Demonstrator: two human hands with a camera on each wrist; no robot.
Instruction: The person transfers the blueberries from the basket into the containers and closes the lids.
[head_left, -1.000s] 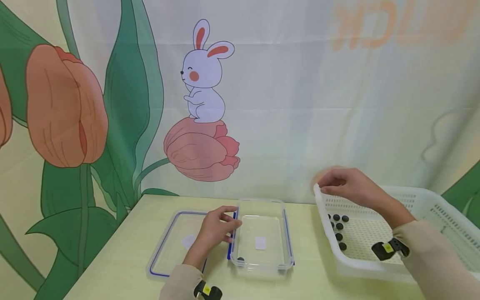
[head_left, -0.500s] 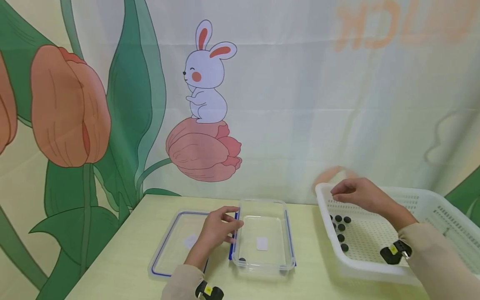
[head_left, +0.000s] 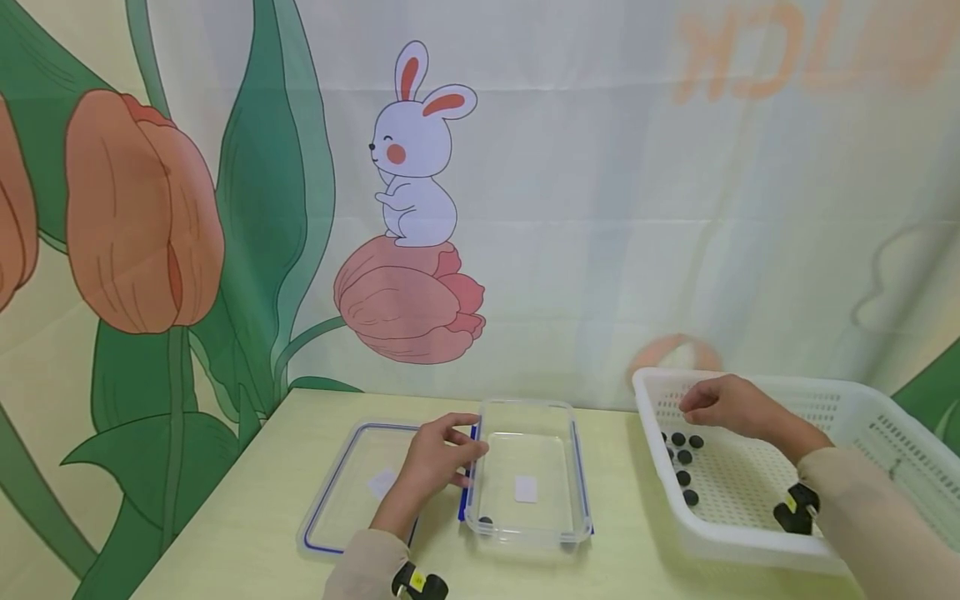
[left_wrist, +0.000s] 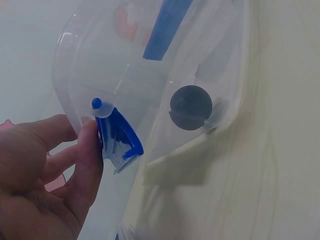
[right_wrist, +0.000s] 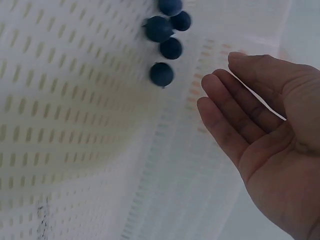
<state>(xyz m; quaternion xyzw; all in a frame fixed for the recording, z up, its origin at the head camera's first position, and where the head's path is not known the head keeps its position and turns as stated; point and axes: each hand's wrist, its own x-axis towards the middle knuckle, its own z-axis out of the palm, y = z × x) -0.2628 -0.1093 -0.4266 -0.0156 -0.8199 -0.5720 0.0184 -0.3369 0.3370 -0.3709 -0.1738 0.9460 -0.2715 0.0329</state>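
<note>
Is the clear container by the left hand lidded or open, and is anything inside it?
Open: the clear container has no lid on; its lid lies flat beside it. One dark ball sits inside.

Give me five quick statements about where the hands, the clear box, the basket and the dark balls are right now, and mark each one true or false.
1. The right hand is over the white basket, holding nothing. True; the right wrist view shows its palm bare, fingers relaxed.
2. The clear box holds no ball. False; one dark ball lies in its near left corner.
3. The left hand touches the box's blue clip. True.
4. The lid is snapped onto the box. False; it lies flat on the table, left of the box.
5. The basket's dark balls are scattered along its right side. False; they are grouped near its left wall.
</note>
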